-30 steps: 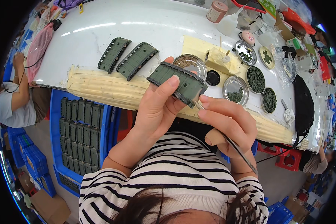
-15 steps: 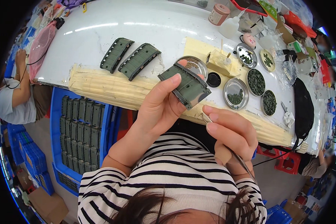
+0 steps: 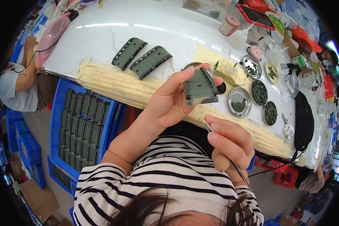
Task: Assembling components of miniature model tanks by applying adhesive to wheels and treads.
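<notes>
Between the thumb and fingers of my left hand (image 3: 168, 101) is a curved dark-green plastic piece (image 3: 200, 86) with ribbed black edges along both sides. Its broad face is tilted toward me, above the table's front edge. My right hand (image 3: 232, 143) is closed on metal tweezers (image 3: 208, 127), whose tips point up just below the piece, apart from it. I cannot make out whether the tips hold anything. A tan band wraps one finger of that hand. Two similar green pieces (image 3: 130, 53) (image 3: 151, 62) lie side by side on the table, left of my left hand.
Round tins of small green parts (image 3: 259, 92) (image 3: 270, 113) and a metal dish (image 3: 249, 105) stand right of my hands. Behind them is a yellow taped block (image 3: 226, 73). A blue crate (image 3: 55, 137) of green pieces sits lower left. Another person (image 3: 20, 88) is at far left.
My left hand has turned the green piece more upright, so its face points more toward me. The tweezers stay close below it. The whole view has shifted slightly.
</notes>
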`<state>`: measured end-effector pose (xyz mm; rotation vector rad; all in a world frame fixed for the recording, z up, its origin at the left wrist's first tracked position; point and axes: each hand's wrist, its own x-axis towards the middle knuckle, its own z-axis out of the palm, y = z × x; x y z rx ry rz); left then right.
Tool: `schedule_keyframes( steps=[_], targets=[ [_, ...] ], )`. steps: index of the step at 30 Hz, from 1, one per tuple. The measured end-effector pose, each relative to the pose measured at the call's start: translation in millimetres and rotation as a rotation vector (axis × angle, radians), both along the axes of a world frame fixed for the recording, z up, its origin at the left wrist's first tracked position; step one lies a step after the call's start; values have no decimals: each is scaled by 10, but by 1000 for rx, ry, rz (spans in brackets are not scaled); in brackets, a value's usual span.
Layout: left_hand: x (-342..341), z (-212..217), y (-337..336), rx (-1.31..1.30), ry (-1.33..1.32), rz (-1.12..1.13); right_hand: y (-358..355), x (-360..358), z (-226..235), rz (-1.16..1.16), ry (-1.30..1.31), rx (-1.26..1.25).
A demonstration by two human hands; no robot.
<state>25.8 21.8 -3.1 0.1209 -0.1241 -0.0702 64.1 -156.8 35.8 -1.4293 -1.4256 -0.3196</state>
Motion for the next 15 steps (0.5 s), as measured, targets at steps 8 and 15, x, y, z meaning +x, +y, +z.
schedule_keyframes(
  steps=[8,15],
  targets=[
    [84,126,107,542,-10,195,-17,-2,-63,-81,-29,5],
    [57,140,64,622,28,273,42,-31,-46,-127,-55,-67]
  ],
)
